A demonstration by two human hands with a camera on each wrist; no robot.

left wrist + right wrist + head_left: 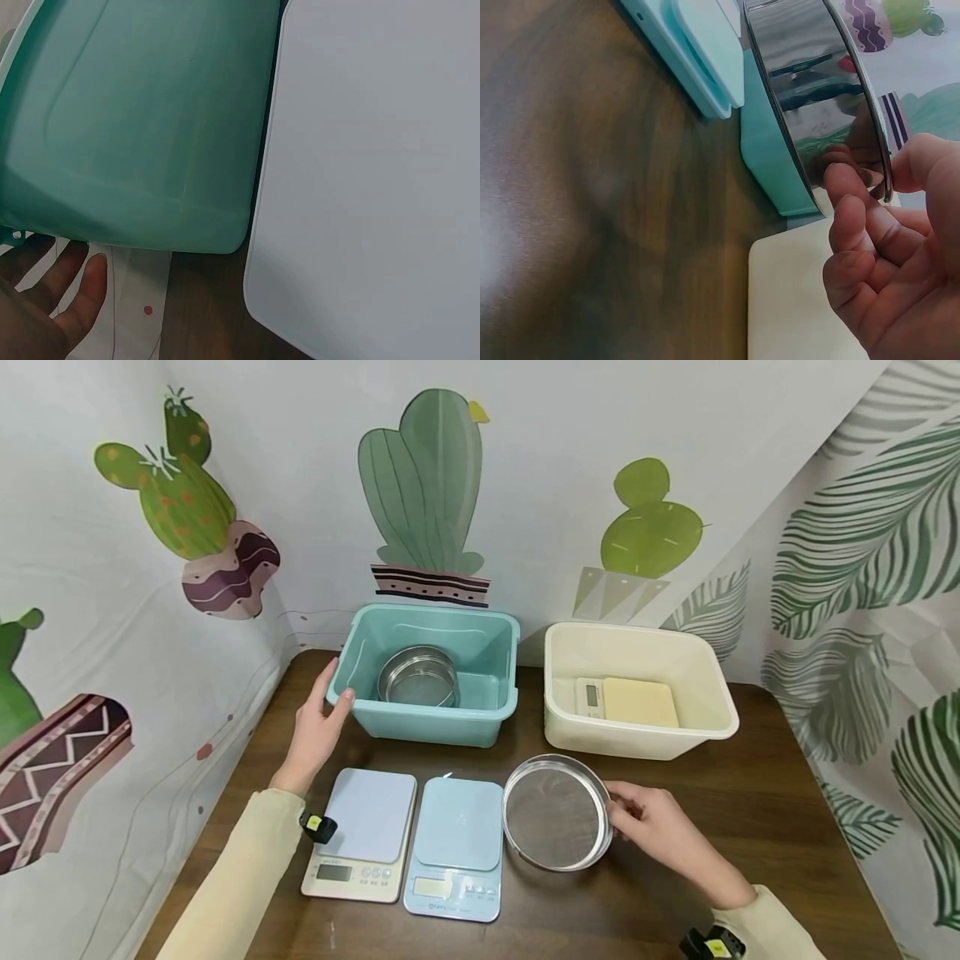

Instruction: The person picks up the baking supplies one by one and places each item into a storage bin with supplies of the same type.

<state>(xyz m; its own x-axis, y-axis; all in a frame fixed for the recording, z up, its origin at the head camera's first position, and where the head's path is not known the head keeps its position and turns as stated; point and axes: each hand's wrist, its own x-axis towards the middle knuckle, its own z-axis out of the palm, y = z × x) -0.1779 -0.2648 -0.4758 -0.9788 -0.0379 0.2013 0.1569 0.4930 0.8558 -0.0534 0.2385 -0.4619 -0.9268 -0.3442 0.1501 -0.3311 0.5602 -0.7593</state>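
Note:
In the head view my left hand [317, 727] holds the front left corner of a teal plastic bin [427, 727], thumb by the rim and fingers along its left end. Part of those fingers is hidden behind the bin in the left wrist view. Inside the bin sits a round metal sieve [400, 667]. My right hand [660, 827] pinches the right side of another round metal sieve [557, 814], thumb on one edge and fingertips at its shiny wall. This sieve is tilted above the table in the right wrist view.
A white kitchen scale [371, 814] lies below my left hand, beside a light blue scale [459, 822]. At the back right, a cream bin [637, 739] contains a cream-yellow scale [641, 702]. All stand on a dark wooden table [720, 785] against a cactus-print cloth [540, 493].

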